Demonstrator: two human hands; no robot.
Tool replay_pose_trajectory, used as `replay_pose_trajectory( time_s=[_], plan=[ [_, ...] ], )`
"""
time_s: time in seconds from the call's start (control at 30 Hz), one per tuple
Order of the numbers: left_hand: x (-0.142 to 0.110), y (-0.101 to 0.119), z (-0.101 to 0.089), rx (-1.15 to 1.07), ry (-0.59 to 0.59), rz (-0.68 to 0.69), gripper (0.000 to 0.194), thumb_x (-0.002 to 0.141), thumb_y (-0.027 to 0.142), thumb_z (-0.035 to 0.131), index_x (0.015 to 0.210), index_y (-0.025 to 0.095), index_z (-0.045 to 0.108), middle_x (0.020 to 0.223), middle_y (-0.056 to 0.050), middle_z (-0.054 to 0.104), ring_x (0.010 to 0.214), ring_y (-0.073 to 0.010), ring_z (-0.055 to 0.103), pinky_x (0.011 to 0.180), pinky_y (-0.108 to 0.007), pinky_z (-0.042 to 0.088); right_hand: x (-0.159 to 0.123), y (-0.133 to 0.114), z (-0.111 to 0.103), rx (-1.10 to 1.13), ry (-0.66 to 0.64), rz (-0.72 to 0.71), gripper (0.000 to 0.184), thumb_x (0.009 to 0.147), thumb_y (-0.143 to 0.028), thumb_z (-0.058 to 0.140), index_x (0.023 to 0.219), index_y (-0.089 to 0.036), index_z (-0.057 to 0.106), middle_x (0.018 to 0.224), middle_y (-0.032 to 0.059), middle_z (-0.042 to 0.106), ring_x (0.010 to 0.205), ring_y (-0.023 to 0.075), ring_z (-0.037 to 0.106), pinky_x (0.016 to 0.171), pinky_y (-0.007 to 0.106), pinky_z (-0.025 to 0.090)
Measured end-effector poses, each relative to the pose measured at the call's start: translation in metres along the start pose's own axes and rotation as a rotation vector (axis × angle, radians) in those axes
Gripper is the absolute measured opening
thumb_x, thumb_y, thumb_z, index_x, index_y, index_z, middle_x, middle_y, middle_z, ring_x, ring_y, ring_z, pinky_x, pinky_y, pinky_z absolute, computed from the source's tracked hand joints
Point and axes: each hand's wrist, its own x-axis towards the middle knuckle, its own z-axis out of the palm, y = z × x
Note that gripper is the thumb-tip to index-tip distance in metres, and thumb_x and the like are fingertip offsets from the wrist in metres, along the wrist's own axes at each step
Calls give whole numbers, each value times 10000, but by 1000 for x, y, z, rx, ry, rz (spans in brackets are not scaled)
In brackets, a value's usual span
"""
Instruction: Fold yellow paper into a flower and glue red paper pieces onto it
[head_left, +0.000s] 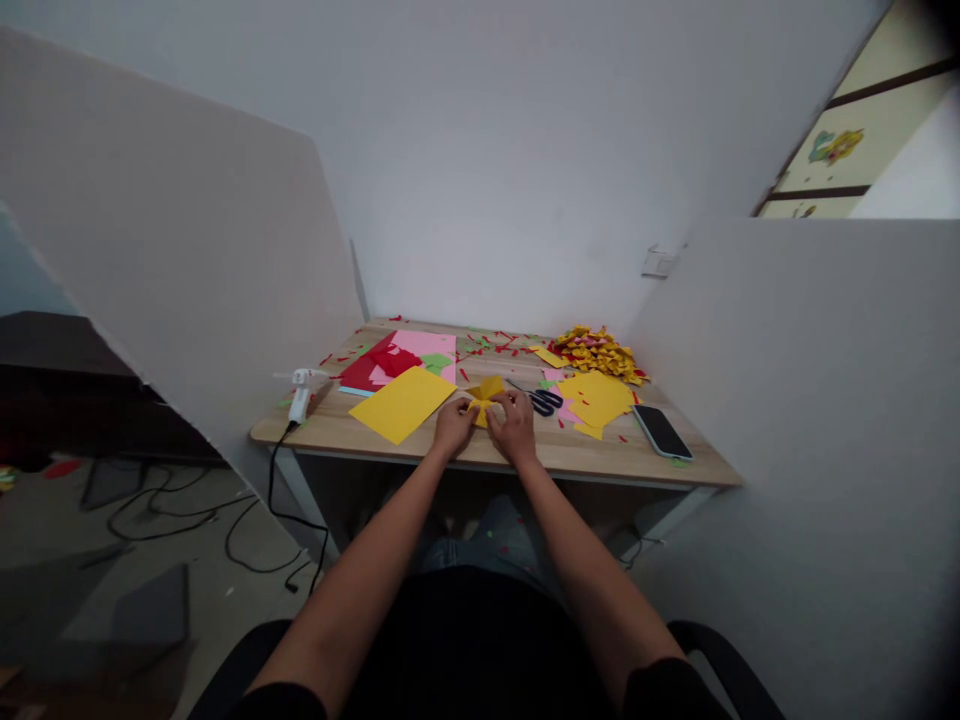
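My left hand (453, 427) and my right hand (513, 424) rest side by side near the front edge of the wooden table (645, 462). Both pinch a small folded yellow paper piece (487, 391) that sticks up between them. A flat yellow sheet (401, 403) lies just left of my left hand. Black-handled scissors (541, 400) lie just right of my right hand.
Red and pink sheets (397, 358) lie at the back left, a white glue gun (301, 392) with a black cable at the left edge. Yellow cut sheets (596, 398), a heap of folded yellow-red pieces (598, 351) and a phone (661, 431) sit right. White partitions flank the table.
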Motion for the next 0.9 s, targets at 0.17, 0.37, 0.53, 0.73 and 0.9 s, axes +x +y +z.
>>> replay_pose_trajectory(
  time_s=[0.17, 0.37, 0.53, 0.73, 0.9],
  plan=[
    [0, 1, -1, -62, -62, -41, 373, 955, 386, 607, 1247, 155, 598, 1240, -98, 625, 1067, -228, 641, 903, -434, 568, 4, 11, 7, 10, -15, 42, 406, 841, -283, 578, 1232, -181, 623, 1246, 157, 575, 1203, 289, 491, 1081, 477, 368],
    [2, -4, -1, -178, -44, -110, 380, 954, 382, 609, 1258, 154, 591, 1249, -101, 621, 1074, -230, 639, 906, -439, 566, 8, 31, 14, 138, -109, 189, 526, 865, -397, 582, 1331, -154, 548, 1025, 106, 707, 889, 217, 651, 806, 357, 528],
    [2, -2, -1, -271, -28, -142, 381, 955, 382, 608, 1259, 152, 589, 1244, -102, 622, 1066, -226, 641, 899, -436, 569, 9, 35, 13, 209, -281, 211, 319, 905, -415, 659, 1066, -139, 670, 910, 32, 702, 786, 164, 664, 721, 318, 556],
    [0, 1, 2, -326, 25, -142, 370, 959, 383, 604, 1246, 151, 594, 1217, -100, 632, 1038, -213, 649, 880, -423, 575, 9, 38, 9, 221, -324, 263, 300, 957, -383, 624, 1139, -145, 645, 1088, 56, 679, 898, 179, 675, 770, 356, 586],
    [3, -5, -1, -341, 181, -110, 370, 959, 382, 603, 1247, 151, 592, 1222, -101, 630, 1039, -213, 647, 881, -423, 573, 9, 36, 7, 234, -324, 293, 302, 961, -382, 618, 1149, -147, 639, 1088, 58, 677, 894, 176, 674, 767, 355, 587]
  ],
)
